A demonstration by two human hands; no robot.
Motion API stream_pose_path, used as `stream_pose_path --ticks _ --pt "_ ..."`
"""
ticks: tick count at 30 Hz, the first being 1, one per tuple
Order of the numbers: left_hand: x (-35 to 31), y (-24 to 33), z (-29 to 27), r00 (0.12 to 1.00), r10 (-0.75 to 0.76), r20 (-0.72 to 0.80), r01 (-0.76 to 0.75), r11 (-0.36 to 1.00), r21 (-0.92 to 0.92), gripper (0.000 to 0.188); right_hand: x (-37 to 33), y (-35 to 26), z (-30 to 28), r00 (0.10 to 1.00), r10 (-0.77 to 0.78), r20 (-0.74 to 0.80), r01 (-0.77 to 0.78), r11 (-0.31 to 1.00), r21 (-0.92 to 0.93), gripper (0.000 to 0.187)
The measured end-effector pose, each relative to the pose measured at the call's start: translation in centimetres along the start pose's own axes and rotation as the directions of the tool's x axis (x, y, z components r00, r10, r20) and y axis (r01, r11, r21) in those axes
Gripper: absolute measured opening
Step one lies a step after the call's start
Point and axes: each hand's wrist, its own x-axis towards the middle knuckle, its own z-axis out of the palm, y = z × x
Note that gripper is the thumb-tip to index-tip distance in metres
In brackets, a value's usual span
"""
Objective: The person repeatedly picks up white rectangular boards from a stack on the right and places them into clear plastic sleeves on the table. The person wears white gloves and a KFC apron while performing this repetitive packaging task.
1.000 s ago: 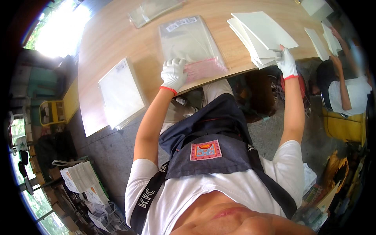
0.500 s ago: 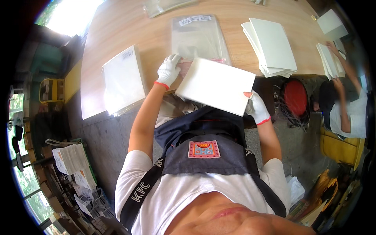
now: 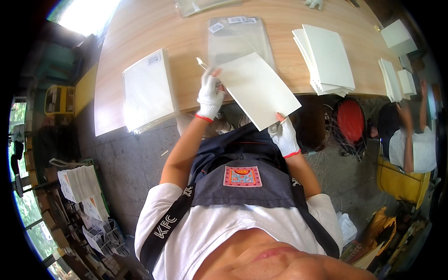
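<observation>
My right hand point(image 3: 283, 135), in a white glove with a red cuff and a bare thumb, grips the near corner of a stack of white sheets point(image 3: 261, 91). The sheets are tilted over the table's front edge. At their upper left edge is my gloved left hand point(image 3: 211, 95), its fingers curled; what they pinch, if anything, I cannot make out. A small whitish, shiny bit point(image 3: 201, 63) sticks up beside those fingers. Behind the sheets lies a pile of clear plastic bags point(image 3: 235, 37) with small labels, its near part covered by them.
A bagged white stack point(image 3: 148, 93) lies at the left of the wooden table point(image 3: 186, 39), fanned white sheets point(image 3: 329, 58) at the right. More clear bags point(image 3: 205, 5) lie at the back. A person point(image 3: 413, 144) sits at the far right, near a white box point(image 3: 399, 37).
The white sheets have turned clockwise, their far end swinging up over the bags. My right hand has moved left and nearer; my left hand has come off the bags to the sheets' edge.
</observation>
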Motion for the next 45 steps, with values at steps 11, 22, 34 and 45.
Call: stream_pose_path --ticks 11,22,34,45 --pt "-2.7 0.3 1.3 0.802 -0.529 0.277 0.597 0.708 -0.377 0.027 3.1 -1.6 0.2 0.965 0.072 0.254 -0.051 0.995 -0.086 0.028" --pt "-12.5 -0.9 1.0 0.593 -0.595 0.543 0.804 0.474 -0.359 0.027 1.7 4.2 0.5 0.992 0.113 0.056 -0.107 0.99 -0.091 0.024" --pt "-10.7 -2.0 -2.2 0.555 -0.677 0.484 0.824 0.364 -0.435 0.031 1.8 3.9 2.9 0.916 0.32 0.24 -0.206 0.892 -0.403 0.03" --pt "-9.0 -2.1 -3.9 0.592 -0.651 0.474 0.787 0.593 -0.169 0.025 8.1 2.6 8.7 0.668 0.04 0.743 0.6 -0.618 -0.507 0.036"
